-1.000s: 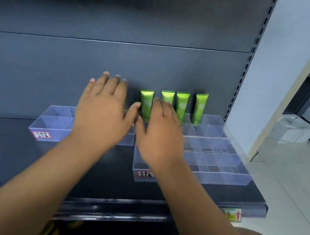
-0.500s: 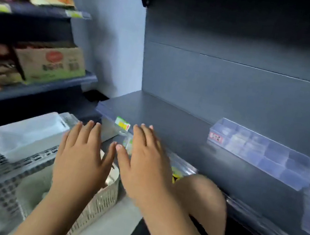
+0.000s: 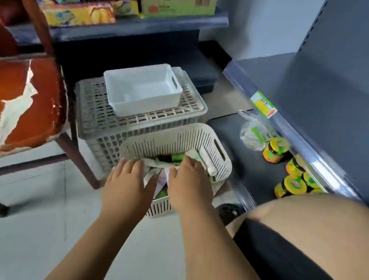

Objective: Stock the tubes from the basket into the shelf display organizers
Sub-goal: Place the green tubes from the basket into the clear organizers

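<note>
1. Head view looks down on the basket point(image 3: 174, 135), a cream plastic tub with slotted walls and a handle cut-out, standing on the pale floor; the tubes point(image 3: 176, 157) lie heaped inside it, green ones mixed with white ones and crumpled pale wrapping
2. The left hand point(image 3: 130, 179) lies over the basket's near left rim, fingers straight and close together, with nothing held
3. The right hand point(image 3: 189, 182) reaches over the basket's near rim with its fingers bent down into the heap; the tips are hidden, so whether they grip a tube cannot be told
4. Just behind the basket stands a grey lattice crate point(image 3: 98, 122), and on top of it sits a smooth white tray point(image 3: 142, 88) with a handle slot
5. Right of the basket, a low dark shelf point(image 3: 233, 148) carries round yellow-lidded jars point(image 3: 275, 149) and a clear bag point(image 3: 252, 132); the person's bare knee point(image 3: 311, 226) covers the shelf's near end
6. Left of the basket stands a chair point(image 3: 7, 103) with a glossy brown seat whose skin is peeling in pale patches
</note>
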Available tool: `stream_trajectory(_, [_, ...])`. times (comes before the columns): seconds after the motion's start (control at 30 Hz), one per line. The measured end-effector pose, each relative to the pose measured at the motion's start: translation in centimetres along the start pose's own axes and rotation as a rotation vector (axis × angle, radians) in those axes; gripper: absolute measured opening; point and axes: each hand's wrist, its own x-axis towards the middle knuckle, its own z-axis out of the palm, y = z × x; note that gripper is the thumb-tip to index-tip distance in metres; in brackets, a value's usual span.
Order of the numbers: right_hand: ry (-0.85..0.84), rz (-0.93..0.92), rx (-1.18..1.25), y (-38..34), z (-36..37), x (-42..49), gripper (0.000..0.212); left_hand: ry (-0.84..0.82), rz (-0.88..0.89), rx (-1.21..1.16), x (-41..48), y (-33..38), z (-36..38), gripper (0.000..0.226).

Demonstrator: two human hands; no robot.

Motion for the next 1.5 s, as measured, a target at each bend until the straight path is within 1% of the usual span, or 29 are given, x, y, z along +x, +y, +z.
stream_trajectory(0.1, [-0.08,0.073,-0.013,-0.4,2.1,2.8,0.041,-0.09,-0.031,-0.011,2.2,-1.0,3.4,0.058])
stream_trajectory(0.23, [-0.164,0.162,-0.034,-0.8,3.5,6.7,0.04,-0.19,-0.07,0.006,5.2,-1.4,6.3,0.051])
stream_trajectory(0.37, [-0.198,0.247,-0.01,-0.9,3.3,10.6,0.045,-0.222,-0.099,-0.025,8.5,-1.3,8.1,0.044])
stream_trajectory(0.43, [-0.222,0.284,0.023,-0.6,3.0,12.6,0.043,-0.23,-0.127,-0.066,10.0,-1.0,8.6,0.043])
stream_trajectory(0.53, [-0.189,0.337,0.107,0.4,2.7,15.1,0.031,-0.264,-0.184,-0.121,12.1,-0.5,9.6,0.043])
stream_trajectory(0.6, [-0.15,0.357,0.137,1.2,2.7,16.1,0.027,-0.314,-0.206,-0.133,13.4,-0.7,10.6,0.043])
stream_trajectory(0.7, [-0.132,0.314,0.093,2.7,4.1,17.4,0.024,-0.383,-0.202,-0.123,15.5,-1.4,12.7,0.042])
stream_trajectory(0.8, [-0.196,0.207,0.004,3.6,6.8,18.6,0.02,-0.432,-0.204,-0.08,17.3,-2.6,15.1,0.035])
stream_trajectory(0.9, [-0.301,0.101,-0.068,4.1,9.8,20.3,0.02,-0.44,-0.2,-0.011,18.9,-3.8,17.8,0.03])
stream_trajectory(1.03, [-0.318,0.042,-0.179,3.7,13.2,23.0,0.02,-0.432,-0.231,0.012,20.5,-5.1,21.3,0.027])
stream_trajectory(1.17, [-0.375,0.019,-0.272,3.3,15.6,25.8,0.031,-0.491,-0.318,0.224,22.2,-5.3,23.6,0.019])
stream_trajectory(1.23, [-0.388,-0.009,-0.278,3.8,17.2,27.3,0.038,-0.509,-0.343,0.327,23.2,-5.0,24.3,0.02])
stream_trajectory(1.3, [-0.412,0.004,-0.281,4.7,18.1,28.3,0.042,-0.528,-0.378,0.333,24.1,-4.6,24.6,0.026])
stream_trajectory(1.37, [-0.406,0.006,-0.269,5.8,18.6,29.1,0.039,-0.539,-0.388,0.332,24.5,-3.9,24.5,0.028])
stream_trajectory(1.43, [-0.361,-0.032,-0.254,6.6,19.0,29.6,0.031,-0.556,-0.393,0.316,24.7,-3.7,24.3,0.028])
stream_trajectory(1.5, [-0.323,-0.063,-0.263,7.0,19.6,29.7,0.029,-0.57,-0.39,0.272,24.9,-4.0,24.5,0.027])
